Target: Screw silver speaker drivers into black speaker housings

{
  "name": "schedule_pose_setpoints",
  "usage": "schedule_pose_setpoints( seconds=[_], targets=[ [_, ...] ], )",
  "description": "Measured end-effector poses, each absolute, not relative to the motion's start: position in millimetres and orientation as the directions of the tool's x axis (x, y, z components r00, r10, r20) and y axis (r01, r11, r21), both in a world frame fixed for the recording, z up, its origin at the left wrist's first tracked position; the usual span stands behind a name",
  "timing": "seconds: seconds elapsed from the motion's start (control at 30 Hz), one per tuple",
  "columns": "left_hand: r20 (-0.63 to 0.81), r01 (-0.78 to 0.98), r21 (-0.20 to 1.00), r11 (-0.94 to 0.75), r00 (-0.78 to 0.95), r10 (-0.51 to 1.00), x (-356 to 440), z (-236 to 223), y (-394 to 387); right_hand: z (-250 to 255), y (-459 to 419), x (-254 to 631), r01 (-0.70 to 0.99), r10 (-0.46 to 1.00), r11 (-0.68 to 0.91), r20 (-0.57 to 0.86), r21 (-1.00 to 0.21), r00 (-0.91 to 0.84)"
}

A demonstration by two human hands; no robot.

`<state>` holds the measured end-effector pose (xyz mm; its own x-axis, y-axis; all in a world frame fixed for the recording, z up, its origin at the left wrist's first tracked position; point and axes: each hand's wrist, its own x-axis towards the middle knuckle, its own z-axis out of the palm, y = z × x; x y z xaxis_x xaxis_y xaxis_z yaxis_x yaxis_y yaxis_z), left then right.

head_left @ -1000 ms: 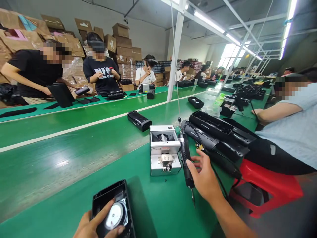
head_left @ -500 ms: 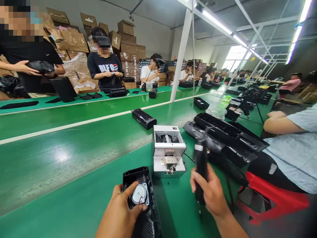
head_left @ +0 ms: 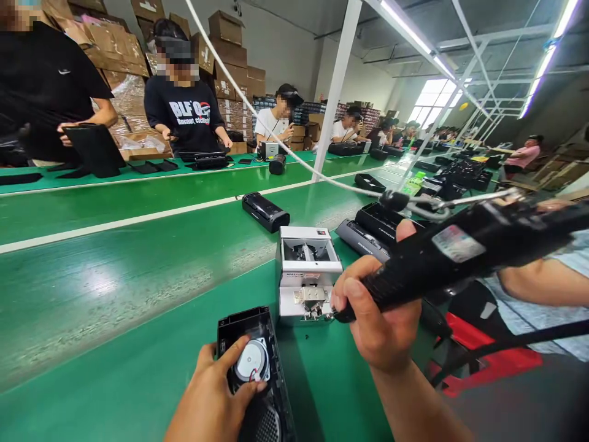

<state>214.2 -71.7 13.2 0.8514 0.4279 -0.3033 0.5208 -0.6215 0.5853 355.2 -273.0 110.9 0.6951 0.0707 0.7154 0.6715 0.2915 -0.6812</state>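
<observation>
My left hand (head_left: 216, 396) grips an open black speaker housing (head_left: 251, 331) lying on the green bench, with thumb and fingers on either side of its round white speaker driver (head_left: 251, 361). My right hand (head_left: 375, 310) is closed around a black electric screwdriver (head_left: 460, 252), held nearly level. The screwdriver's tip points at the metal outlet of the white screw feeder box (head_left: 307, 270), which stands just behind the housing. A white cable (head_left: 276, 138) runs up from the tool's rear end.
Black housings (head_left: 375, 224) are stacked right of the feeder, and a black speaker (head_left: 265, 212) lies on the green conveyor belt (head_left: 115, 245). A person in a light shirt (head_left: 547, 276) sits at my right by a red stool (head_left: 488, 356). Other workers stand across the belt before stacked cartons.
My right hand took the screwdriver off the bench, lifted it and tilted it level, tip towards the feeder. My left hand slid the housing nearer to the feeder.
</observation>
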Motion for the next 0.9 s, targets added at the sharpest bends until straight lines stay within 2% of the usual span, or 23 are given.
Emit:
schedule_pose_setpoints(
  seconds=[0.1, 0.2, 0.33, 0.43, 0.5, 0.6, 0.67, 0.9],
  targets=[
    [-0.303, 0.531, 0.589, -0.610, 0.844, 0.442, 215.7, 22.3, -76.9, 114.9, -257.4, 360.9, 0.729, 0.061, 0.275, 0.769, -0.626, 0.637],
    [-0.314, 0.557, 0.580, -0.594, 0.827, 0.467, 216.6, 36.2, -84.5, 104.4, -248.4, 365.3, 0.710, 0.101, 0.233, 0.743, -0.664, 0.662],
    [-0.329, 0.559, 0.602, -0.571, 0.824, 0.461, 216.4, 50.8, -90.8, 94.3, -246.5, 363.9, 0.529, 0.125, 0.241, 0.567, -0.814, 0.814],
    [-0.340, 0.560, 0.617, -0.553, 0.823, 0.455, 216.0, 53.9, -91.7, 96.2, -246.7, 355.4, 0.333, 0.279, 0.265, 0.402, -0.905, 0.872],
    [-0.338, 0.556, 0.618, -0.555, 0.826, 0.451, 215.4, 52.7, -91.5, 101.8, -242.3, 348.1, 0.316, 0.301, 0.347, 0.424, -0.883, 0.854],
    [-0.319, 0.545, 0.613, -0.572, 0.833, 0.453, 214.5, 49.2, -90.9, 112.0, -224.5, 342.3, 0.418, 0.194, 0.480, 0.558, -0.772, 0.807],
    [-0.314, 0.544, 0.613, -0.573, 0.833, 0.455, 214.3, 47.5, -90.3, 113.8, -208.1, 344.7, 0.444, 0.177, 0.508, 0.594, -0.738, 0.785],
    [-0.310, 0.532, 0.646, -0.548, 0.838, 0.449, 216.5, 51.4, -89.5, 79.7, -179.6, 359.3, 0.364, 0.320, 0.471, 0.541, -0.803, 0.778]
  ],
)
